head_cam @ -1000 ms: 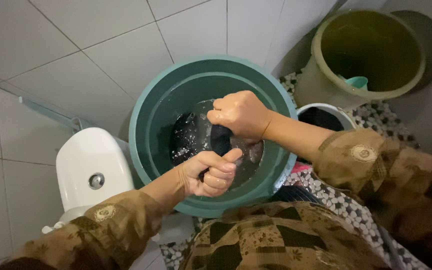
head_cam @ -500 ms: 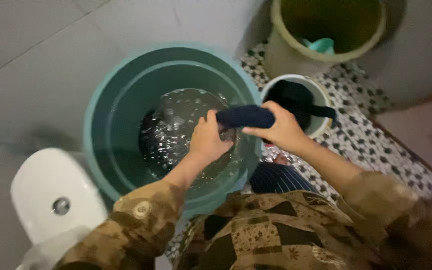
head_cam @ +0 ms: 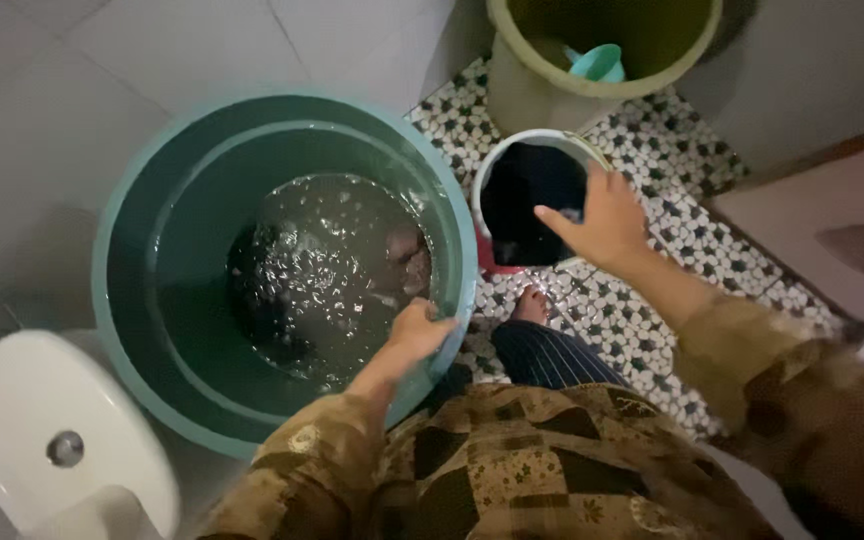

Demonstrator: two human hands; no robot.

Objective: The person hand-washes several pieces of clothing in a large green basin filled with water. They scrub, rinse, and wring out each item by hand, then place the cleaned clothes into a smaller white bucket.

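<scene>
A big teal tub [head_cam: 132, 200] holds soapy water [head_cam: 322, 270] with dark cloth sunk in it. My left hand [head_cam: 419, 330] rests on the tub's near rim, fingers curled over the edge. My right hand [head_cam: 602, 215] hovers with its fingers spread over a small white bucket [head_cam: 492, 165] that has dark clothes [head_cam: 532, 200] inside. It holds nothing. My brown patterned sleeves and top fill the lower part of the view.
An olive-green bin [head_cam: 522, 80] with a teal scoop [head_cam: 597, 62] stands at the top. A white toilet cistern [head_cam: 42, 440] sits at the lower left. My bare foot [head_cam: 530, 303] stands on the black-and-white mosaic floor [head_cam: 692, 210]. Grey wall tiles lie to the left.
Both hands wrung a dark cloth over the tub, then my right hand carried it to the white bucket and let it go. My left hand dropped to the tub rim.
</scene>
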